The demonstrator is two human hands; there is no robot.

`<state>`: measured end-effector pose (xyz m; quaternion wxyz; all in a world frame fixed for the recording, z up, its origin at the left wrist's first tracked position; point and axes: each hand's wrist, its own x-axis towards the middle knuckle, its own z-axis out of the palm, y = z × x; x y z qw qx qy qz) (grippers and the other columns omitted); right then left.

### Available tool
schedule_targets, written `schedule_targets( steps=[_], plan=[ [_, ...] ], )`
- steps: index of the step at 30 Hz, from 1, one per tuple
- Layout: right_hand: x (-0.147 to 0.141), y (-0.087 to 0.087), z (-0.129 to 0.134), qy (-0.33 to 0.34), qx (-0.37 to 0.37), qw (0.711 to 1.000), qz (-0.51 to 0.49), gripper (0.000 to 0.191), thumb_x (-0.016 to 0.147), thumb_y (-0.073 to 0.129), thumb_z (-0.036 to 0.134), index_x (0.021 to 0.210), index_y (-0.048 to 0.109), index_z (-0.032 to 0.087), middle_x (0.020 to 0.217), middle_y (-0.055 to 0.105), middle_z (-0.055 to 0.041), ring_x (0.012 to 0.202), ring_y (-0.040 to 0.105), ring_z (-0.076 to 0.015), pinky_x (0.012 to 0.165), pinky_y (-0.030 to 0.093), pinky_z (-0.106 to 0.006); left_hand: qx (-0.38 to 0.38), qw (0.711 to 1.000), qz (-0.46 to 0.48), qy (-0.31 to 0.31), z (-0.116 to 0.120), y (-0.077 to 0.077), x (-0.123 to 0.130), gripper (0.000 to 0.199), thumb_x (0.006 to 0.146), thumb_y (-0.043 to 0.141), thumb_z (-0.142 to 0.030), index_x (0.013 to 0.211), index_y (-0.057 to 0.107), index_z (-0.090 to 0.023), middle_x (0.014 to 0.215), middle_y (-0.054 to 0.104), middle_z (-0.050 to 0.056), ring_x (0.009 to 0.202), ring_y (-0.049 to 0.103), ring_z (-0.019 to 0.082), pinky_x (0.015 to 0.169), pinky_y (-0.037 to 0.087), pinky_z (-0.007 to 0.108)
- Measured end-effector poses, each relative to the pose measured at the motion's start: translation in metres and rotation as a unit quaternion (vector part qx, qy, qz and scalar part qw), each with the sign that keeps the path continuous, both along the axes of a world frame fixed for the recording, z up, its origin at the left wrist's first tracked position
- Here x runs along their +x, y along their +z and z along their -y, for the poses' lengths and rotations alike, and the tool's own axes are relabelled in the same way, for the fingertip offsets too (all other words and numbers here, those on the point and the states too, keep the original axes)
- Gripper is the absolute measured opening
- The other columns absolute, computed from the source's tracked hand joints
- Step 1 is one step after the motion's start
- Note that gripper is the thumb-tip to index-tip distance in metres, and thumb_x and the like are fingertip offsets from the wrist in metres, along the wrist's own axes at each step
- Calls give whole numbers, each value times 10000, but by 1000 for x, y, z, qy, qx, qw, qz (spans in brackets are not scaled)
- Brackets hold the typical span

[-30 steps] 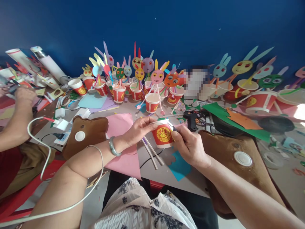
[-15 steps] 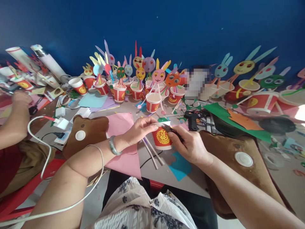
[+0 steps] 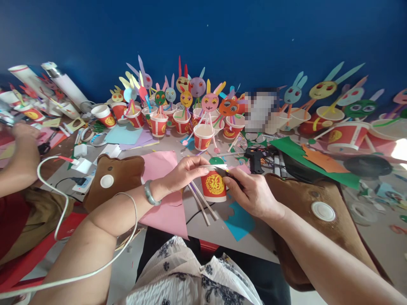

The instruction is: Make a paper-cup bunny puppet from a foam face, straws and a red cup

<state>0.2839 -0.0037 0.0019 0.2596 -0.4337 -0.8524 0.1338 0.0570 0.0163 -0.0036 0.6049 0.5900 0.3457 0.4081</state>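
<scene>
Between thumb and fingers, my left hand (image 3: pixel 190 171) pinches a thin white strip (image 3: pixel 218 166) that points right. My right hand (image 3: pixel 249 188) is closed on a dark-handled tool (image 3: pixel 222 171), likely scissors or pliers; its tip is close to the strip. Just beyond and below both hands, a red paper cup (image 3: pixel 213 186) with a gold emblem stands upside down on the table. A green round piece (image 3: pixel 216 161) shows behind the strip. White paper sticks (image 3: pixel 203 205) lie left of the cup, and blue paper (image 3: pixel 240 222) lies to its right.
Several cups with paper bunny figures (image 3: pixel 210 103) line the blue wall. A black glue gun (image 3: pixel 254 160) lies behind my right hand. Brown cushions (image 3: pixel 122 169) flank the pink paper (image 3: pixel 162 212). A white cable (image 3: pixel 63 203) crosses my left arm. Another person's arm (image 3: pixel 22 156) is at far left.
The hands keep nearly the same pose. The tool's tip has shifted slightly left relative to the cup, and the view has moved a little.
</scene>
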Motion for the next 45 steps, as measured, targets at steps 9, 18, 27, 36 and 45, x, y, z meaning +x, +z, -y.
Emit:
schedule_targets(
  steps=[9, 18, 27, 36, 45],
  plan=[
    [1, -7, -2, -30, -5, 993, -118, 354, 995, 408, 449, 806, 561, 192, 588, 527, 10, 500, 440, -111, 512, 357, -237, -29, 1000, 9, 1, 1, 2, 1, 189, 815, 684, -336, 834, 659, -150, 798, 643, 12, 749, 564, 123, 729, 445, 252],
    [-1, -9, -4, -13, -9, 997, -81, 279, 965, 470, 419, 848, 569, 186, 549, 505, 30, 464, 404, -105, 484, 340, -233, -57, 998, 17, 20, -3, 0, 2, 182, 808, 671, -289, 902, 705, -137, 895, 703, 45, 834, 620, 148, 784, 469, 270],
    [-1, -14, -2, -71, 98, 992, 48, 329, 957, 455, 417, 950, 678, 175, 524, 585, -12, 466, 548, -152, 484, 303, -251, 12, 998, -16, 51, -3, -5, 2, 227, 843, 673, -369, 889, 674, -147, 838, 649, 19, 808, 573, 123, 761, 449, 255],
    [-3, -9, 1, -46, 65, 996, 30, 321, 972, 439, 404, 886, 645, 174, 480, 535, 10, 427, 502, -134, 474, 281, -247, 73, 994, -55, 67, 0, 3, 3, 198, 853, 651, -344, 832, 629, -148, 800, 638, 18, 761, 556, 120, 733, 441, 253],
    [-4, -4, 1, -4, -33, 999, 11, 311, 973, 444, 427, 848, 602, 190, 499, 487, 39, 408, 399, -107, 482, 263, -247, 164, 976, -135, 39, -7, 1, -6, 139, 862, 598, -282, 837, 636, -151, 810, 643, 30, 780, 570, 138, 728, 433, 258]
  ],
)
